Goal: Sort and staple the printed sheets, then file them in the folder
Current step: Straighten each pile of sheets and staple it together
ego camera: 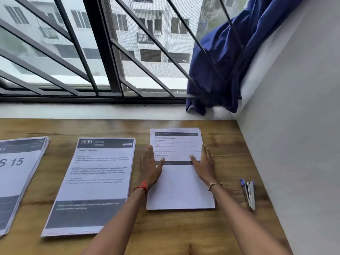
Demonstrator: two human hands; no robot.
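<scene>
Head view: sheet stack (180, 186) between left hand (151, 167) and right hand (204, 165), both flat-fingered.

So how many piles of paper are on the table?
3. The left pile is cut off by the picture's edge; the middle pile is headed 2639; the right pile lies between the left hand and the right hand. More may lie out of view.

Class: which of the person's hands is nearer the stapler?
Right. The right hand rests on the right edge of the stack, left of the stapler; the left hand is at its far edge.
</scene>
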